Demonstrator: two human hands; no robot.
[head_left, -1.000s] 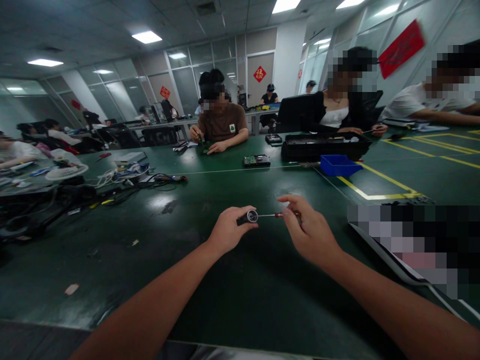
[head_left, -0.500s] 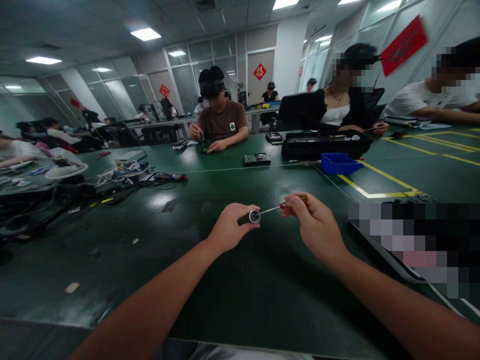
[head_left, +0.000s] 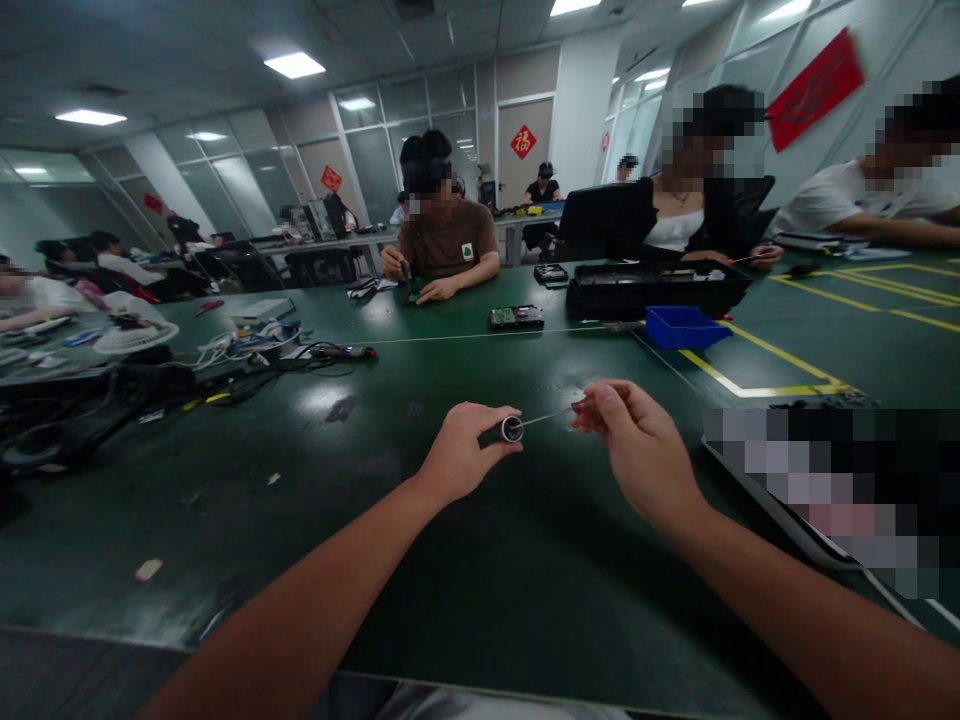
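Observation:
My left hand [head_left: 466, 450] grips a small round part [head_left: 512, 429] with a silvery rim and a dark inside, pinched between thumb and fingers. Its open face is turned toward me and to the right. In my right hand [head_left: 634, 430] is a screwdriver with a thin metal shaft [head_left: 546, 417] and a reddish handle, mostly covered by my fingers. The shaft's tip reaches the inside of the round part; its exact contact there is too small to make out. Both hands are held above the green table [head_left: 450, 580].
A tangle of cables [head_left: 300, 358] lies at left. Farther back are a hard drive [head_left: 516, 317], a blue bin [head_left: 686, 328] and a long black tray [head_left: 656, 290]. A dark flat device [head_left: 787, 545], partly pixelated, rests at right. A person in brown [head_left: 450, 240] works opposite.
My right hand has shifted slightly right and turned a little, with the screwdriver in it. The left hand and the round part stay almost in place.

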